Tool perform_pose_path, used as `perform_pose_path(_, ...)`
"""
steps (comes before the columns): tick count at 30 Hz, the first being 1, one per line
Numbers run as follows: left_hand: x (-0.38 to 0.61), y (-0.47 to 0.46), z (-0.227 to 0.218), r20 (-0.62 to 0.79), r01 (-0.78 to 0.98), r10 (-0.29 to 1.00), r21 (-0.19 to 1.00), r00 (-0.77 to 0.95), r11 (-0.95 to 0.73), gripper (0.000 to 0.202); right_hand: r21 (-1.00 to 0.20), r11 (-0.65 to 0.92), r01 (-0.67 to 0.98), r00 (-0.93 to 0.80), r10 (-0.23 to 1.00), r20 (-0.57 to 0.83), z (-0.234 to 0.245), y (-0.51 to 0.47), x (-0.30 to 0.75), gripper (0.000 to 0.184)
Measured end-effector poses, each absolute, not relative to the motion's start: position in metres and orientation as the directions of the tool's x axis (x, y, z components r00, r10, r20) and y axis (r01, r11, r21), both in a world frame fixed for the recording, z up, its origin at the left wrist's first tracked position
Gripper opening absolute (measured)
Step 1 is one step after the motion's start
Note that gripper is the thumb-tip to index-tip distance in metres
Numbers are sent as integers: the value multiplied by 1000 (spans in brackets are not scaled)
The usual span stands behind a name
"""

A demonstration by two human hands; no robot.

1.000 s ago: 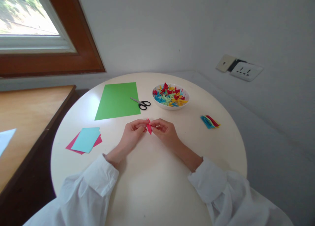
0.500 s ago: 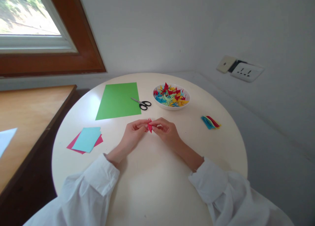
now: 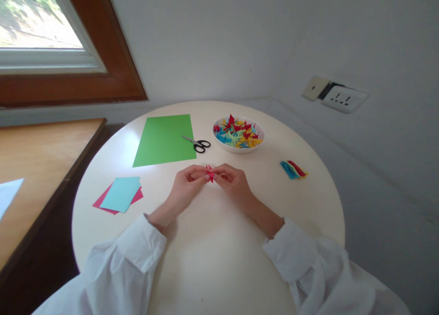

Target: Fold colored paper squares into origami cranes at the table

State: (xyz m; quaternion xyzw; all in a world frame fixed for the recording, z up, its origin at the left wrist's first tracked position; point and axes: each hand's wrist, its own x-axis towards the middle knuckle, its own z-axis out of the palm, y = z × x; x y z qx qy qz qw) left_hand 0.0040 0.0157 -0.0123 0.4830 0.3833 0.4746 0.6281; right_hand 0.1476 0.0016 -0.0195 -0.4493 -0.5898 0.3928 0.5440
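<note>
A small folded red paper piece (image 3: 209, 173) is pinched between my left hand (image 3: 187, 187) and my right hand (image 3: 233, 183), just above the middle of the round cream table (image 3: 212, 260). Both hands have their fingers closed on it, thumbs and forefingers meeting at the paper. Most of the piece is hidden by my fingertips. Behind my hands lie black-handled scissors (image 3: 197, 144) and a white bowl (image 3: 238, 135) full of folded paper pieces in red, yellow, blue and green.
A green sheet (image 3: 165, 140) lies at the back left of the table. A light blue sheet on a pink one (image 3: 120, 194) sits at the left. A small stack of coloured paper squares (image 3: 293, 169) is at the right. A wooden desk (image 3: 37, 168) stands to the left, wall sockets (image 3: 343, 98) at right.
The red paper piece looks smaller and more gathered between my fingertips, and my hands have shifted very slightly. Everything else on the table is unmoved.
</note>
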Motion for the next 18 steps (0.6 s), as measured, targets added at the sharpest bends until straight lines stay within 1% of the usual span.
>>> perform_pose_path(9,4,15,-14,-17,-152,976,987,215,50,25,-940,311,144,-11,950,312,-22,2,148,7)
perform_pose_path(18,4,16,-18,32,-84,981,996,191,-16,24,-964,248,94,16,968,250,-23,1,144,9)
